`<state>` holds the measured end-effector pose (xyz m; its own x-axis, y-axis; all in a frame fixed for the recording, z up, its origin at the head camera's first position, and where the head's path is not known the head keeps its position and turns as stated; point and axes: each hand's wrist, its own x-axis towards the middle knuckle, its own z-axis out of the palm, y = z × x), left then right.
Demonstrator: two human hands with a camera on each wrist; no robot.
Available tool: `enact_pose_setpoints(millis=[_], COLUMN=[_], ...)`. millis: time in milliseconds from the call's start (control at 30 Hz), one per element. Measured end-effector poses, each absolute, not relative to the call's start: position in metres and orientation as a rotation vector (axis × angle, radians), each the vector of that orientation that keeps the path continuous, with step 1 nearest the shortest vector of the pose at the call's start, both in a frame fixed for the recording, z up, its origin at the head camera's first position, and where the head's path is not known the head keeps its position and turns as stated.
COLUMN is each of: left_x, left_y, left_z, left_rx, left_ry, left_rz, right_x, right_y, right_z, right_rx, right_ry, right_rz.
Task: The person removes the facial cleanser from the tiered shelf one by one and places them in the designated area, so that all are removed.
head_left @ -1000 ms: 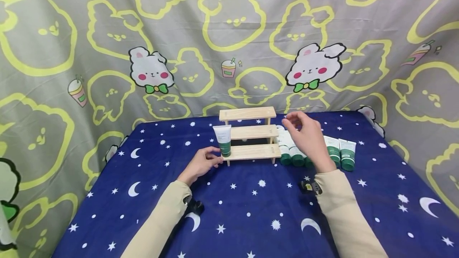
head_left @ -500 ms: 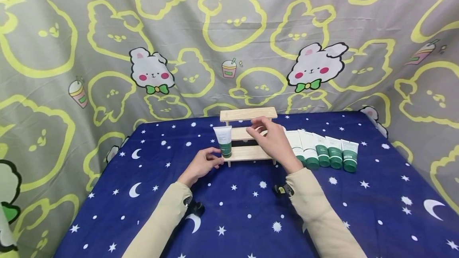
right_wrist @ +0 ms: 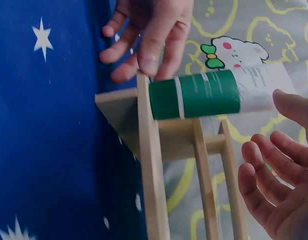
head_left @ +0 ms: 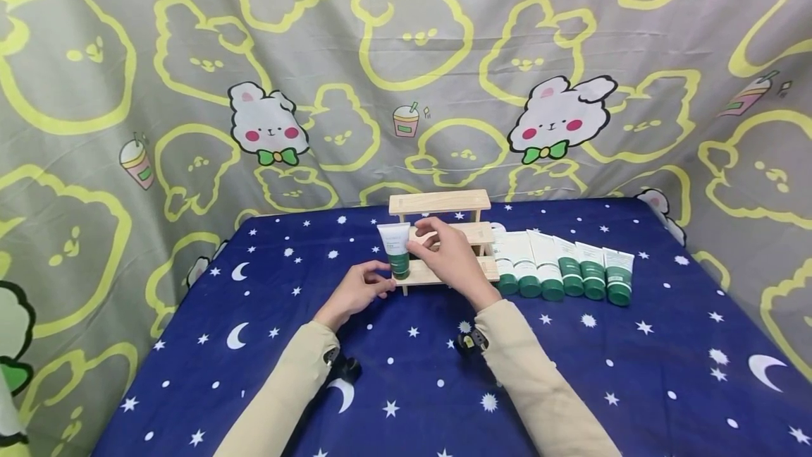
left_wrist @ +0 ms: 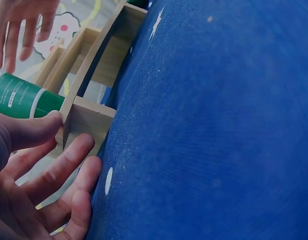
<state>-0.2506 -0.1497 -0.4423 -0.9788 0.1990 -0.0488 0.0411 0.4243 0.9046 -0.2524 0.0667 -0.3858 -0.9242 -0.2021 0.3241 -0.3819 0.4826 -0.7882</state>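
Observation:
A green-and-white squeeze tube (head_left: 395, 249) stands cap-down at the left end of the lowest step of a wooden three-step display stand (head_left: 447, 271). At that same end, my left hand (head_left: 360, 289) holds the board between thumb and index finger beside the tube's cap; its other fingers spread loosely, as the left wrist view shows. My right hand (head_left: 449, 256) is just right of the tube, thumb tip at the white upper end. In the right wrist view the right fingers (right_wrist: 264, 170) are loosely bent, apart from the tube.
Several more tubes (head_left: 552, 270) lie in an overlapping row on the cloth, right of the stand. A dark blue star-and-moon cloth (head_left: 438, 400) covers the table. Behind it hangs a grey curtain (head_left: 342, 34) with cartoon prints.
My right hand has moved left from above the row of lying tubes, across the stand, to the standing tube. My left hand has stayed at the stand's end.

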Motion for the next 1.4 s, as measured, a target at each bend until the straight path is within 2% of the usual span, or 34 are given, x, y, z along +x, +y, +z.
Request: enact_pose_setpoints(millis=[400,767,1400], left_x=[-0.252,-0.251,-0.251], left_y=[-0.151,-0.15,-0.15], left_z=[-0.442,-0.442,-0.442], left_rx=[0.203,0.202,0.235], left_ry=[2.498,2.507,2.509], left_rz=[1.606,1.596,1.608], right_x=[-0.253,-0.252,-0.241], right_y=[0.047,0.048,0.117], right_z=[-0.4,-0.398,-0.378], right_rx=[0.544,0.557,0.436], right_ry=[-2.553,-2.59,-2.603], right_rz=[1.423,1.302,1.166])
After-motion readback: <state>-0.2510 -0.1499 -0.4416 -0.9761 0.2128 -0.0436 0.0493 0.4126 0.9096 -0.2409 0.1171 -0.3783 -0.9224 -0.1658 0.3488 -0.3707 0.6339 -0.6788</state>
